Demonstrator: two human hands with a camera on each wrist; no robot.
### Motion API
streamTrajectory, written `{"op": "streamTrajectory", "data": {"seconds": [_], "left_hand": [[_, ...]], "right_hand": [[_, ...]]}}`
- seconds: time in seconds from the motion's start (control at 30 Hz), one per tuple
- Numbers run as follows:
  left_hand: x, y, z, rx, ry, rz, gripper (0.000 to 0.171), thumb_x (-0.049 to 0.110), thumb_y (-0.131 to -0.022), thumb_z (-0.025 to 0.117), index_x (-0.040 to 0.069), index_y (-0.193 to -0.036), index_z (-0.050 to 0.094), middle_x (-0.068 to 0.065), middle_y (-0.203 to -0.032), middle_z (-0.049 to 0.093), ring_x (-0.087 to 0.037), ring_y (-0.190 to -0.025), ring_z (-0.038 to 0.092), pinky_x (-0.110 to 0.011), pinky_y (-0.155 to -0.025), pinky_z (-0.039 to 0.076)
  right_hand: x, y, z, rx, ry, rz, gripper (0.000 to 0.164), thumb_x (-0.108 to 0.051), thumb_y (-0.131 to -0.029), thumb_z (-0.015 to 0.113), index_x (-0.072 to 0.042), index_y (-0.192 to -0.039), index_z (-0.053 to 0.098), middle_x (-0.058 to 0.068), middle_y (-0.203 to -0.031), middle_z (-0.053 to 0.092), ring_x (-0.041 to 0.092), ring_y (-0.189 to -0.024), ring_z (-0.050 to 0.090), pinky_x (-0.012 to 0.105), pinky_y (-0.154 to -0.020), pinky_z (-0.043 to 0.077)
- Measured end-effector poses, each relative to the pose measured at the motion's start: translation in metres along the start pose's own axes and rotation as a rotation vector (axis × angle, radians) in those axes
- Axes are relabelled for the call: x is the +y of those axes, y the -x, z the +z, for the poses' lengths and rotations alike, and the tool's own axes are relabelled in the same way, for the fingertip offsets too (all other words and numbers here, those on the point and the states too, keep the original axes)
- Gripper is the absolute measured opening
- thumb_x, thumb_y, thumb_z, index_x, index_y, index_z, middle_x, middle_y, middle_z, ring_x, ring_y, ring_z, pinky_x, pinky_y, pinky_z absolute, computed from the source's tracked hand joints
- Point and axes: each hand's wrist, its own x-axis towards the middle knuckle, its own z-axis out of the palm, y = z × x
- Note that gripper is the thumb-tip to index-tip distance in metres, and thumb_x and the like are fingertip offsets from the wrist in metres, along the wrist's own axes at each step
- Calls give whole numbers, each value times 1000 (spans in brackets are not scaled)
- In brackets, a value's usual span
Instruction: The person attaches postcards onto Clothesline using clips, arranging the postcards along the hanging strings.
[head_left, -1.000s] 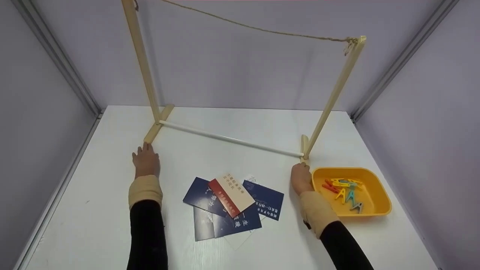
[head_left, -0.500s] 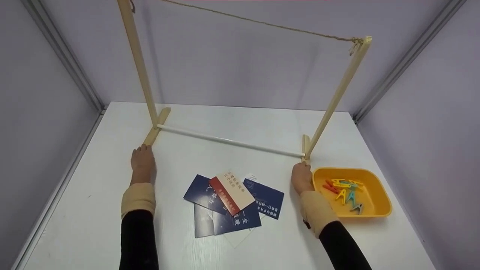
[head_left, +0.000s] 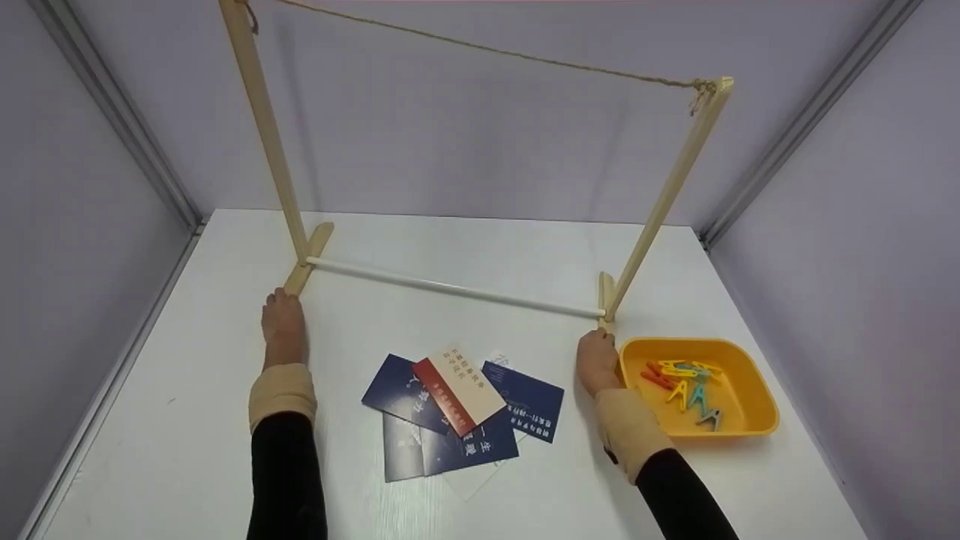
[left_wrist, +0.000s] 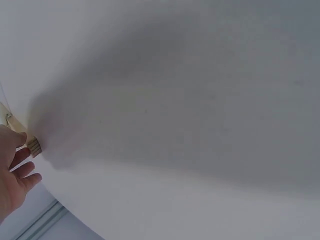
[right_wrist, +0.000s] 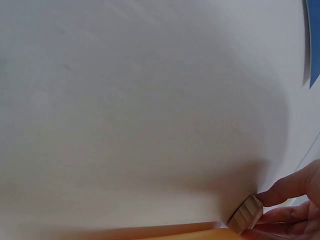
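A wooden stand has two posts, the left post (head_left: 266, 135) and the right post (head_left: 667, 195), with a twine line (head_left: 480, 48) strung between their tops. A white rod (head_left: 450, 288) joins the posts low down. My left hand (head_left: 283, 322) holds the near end of the left wooden foot (head_left: 319, 241); in the left wrist view its thumb and fingers lie at the foot's end (left_wrist: 34, 146). With my right hand (head_left: 598, 361) I grip the near end of the right foot (head_left: 606, 286), thumb and fingers on either side of the end block (right_wrist: 246, 214) in the right wrist view.
Several printed cards (head_left: 461, 390), mostly dark blue with one cream-and-red on top, overlap between the arms. A yellow tub (head_left: 754, 390) with several coloured clothespins (head_left: 681, 394) stands right beside the right hand. Walls rise at the back and both sides of the white table (head_left: 180, 450).
The stand's left foot has come nearer and slightly left with my left hand on it. My right hand keeps its hold on the right foot. The head view has shifted slightly.
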Motion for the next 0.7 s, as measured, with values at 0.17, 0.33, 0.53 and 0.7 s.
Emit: {"op": "streamTrajectory", "data": {"seconds": [0.17, 0.33, 0.53, 0.7], "left_hand": [[4, -2, 1, -38, 66, -77, 20, -10, -81, 39, -19, -97, 46, -27, -100, 42, -37, -99, 41, -40, -75, 40], [0, -5, -2, -2, 78, -107, 15, -7, -81, 42, -18, -89, 49, -28, -84, 50, -33, -77, 53, -38, -64, 44], [-3, -3, -6, 27, 34, -79, 12, -8, -79, 44, -17, -83, 52, -26, -79, 51, -34, -73, 53, -38, -59, 44], [-8, -1, -8, 50, 22, -89, 10, -8, -77, 46, -16, -80, 53, -26, -76, 52, -34, -69, 54, -38, -55, 45]], "right_hand": [[-2, 0, 3, -54, -13, 19, 18, 1, -84, 39, 14, -87, 50, 19, -75, 42, 28, -72, 45, 32, -51, 45], [-4, -2, 3, -51, -36, 22, 17, 1, -83, 40, 14, -87, 50, 19, -76, 42, 28, -72, 45, 33, -52, 45], [-6, -7, 4, -23, -19, 4, 18, 0, -84, 39, 14, -86, 50, 18, -74, 41, 27, -69, 45, 31, -51, 44], [-9, -8, 3, -13, -10, 3, 17, 0, -84, 39, 13, -85, 49, 18, -73, 41, 27, -69, 45, 32, -53, 44]]}}
